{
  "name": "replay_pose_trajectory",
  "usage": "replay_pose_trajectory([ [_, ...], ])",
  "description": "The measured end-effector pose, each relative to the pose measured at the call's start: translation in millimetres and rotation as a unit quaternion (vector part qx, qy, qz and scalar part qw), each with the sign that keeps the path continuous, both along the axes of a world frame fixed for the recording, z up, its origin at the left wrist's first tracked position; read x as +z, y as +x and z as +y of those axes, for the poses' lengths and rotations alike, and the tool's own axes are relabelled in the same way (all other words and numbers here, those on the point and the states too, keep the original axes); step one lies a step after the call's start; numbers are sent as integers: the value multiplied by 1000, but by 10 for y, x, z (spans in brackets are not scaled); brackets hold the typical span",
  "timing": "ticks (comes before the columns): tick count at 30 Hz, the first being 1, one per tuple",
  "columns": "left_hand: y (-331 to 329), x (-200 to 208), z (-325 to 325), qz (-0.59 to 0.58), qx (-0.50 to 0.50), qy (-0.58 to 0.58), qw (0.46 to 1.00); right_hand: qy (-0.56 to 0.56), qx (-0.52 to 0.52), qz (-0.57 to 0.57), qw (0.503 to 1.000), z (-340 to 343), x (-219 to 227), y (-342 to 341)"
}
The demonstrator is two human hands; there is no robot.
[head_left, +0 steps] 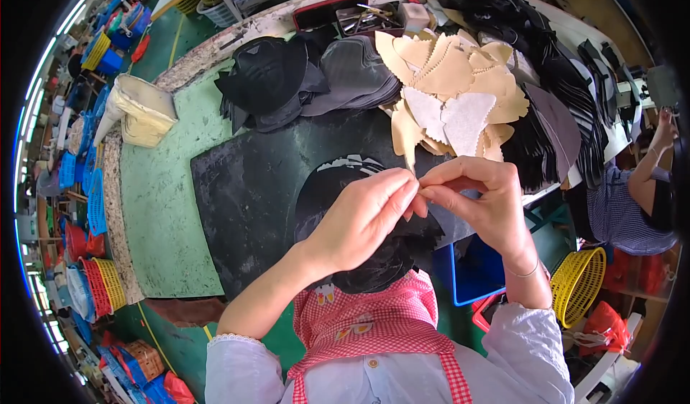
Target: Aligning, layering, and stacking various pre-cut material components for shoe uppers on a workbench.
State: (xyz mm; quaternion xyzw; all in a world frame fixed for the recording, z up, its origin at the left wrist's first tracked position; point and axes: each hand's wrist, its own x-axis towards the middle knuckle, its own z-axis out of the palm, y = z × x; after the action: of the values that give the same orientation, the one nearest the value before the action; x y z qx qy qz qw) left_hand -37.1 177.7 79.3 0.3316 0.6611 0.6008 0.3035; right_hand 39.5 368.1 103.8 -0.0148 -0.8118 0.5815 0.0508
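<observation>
My left hand [359,221] and my right hand [483,194] meet over the work table, fingertips pinched together and touching. Whatever sits between them is too small or hidden to make out. Below my hands lies a pile of black cut pieces [314,201], partly covered by my left hand and reaching toward my lap. It rests on a dark mat [241,203]. Just beyond my fingertips is a heap of beige cut pieces with zigzag edges [449,70], two paler pieces [467,120] on top. One narrow beige tip points down to my fingers.
Stacked grey pieces [352,73] and black pieces [262,77] stand at the far side. A cream-coloured container [147,113] is at the left edge. More dark stacks [550,131] lie right. Below the table are a blue bin [478,271] and yellow basket [577,287]. Another person [632,203] sits at right.
</observation>
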Motion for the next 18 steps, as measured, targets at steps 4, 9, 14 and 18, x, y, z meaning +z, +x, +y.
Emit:
replay_pose_trajectory([
  [4, 122, -92, 5, 367, 42, -87, 925, 55, 21, -53, 997, -73, 52, 32],
  [9, 92, -72, 64, 227, 64, -36, 971, 68, 13, 5, 998, -78, -76, 56],
  [14, -24, -138, -105, -247, -75, 16, 966, -237, 53, -134, 961, 90, -353, 166],
  [18, -60, -237, -443, -381, 17, 106, 918, -680, 51, -149, 716, 449, -519, 221],
])
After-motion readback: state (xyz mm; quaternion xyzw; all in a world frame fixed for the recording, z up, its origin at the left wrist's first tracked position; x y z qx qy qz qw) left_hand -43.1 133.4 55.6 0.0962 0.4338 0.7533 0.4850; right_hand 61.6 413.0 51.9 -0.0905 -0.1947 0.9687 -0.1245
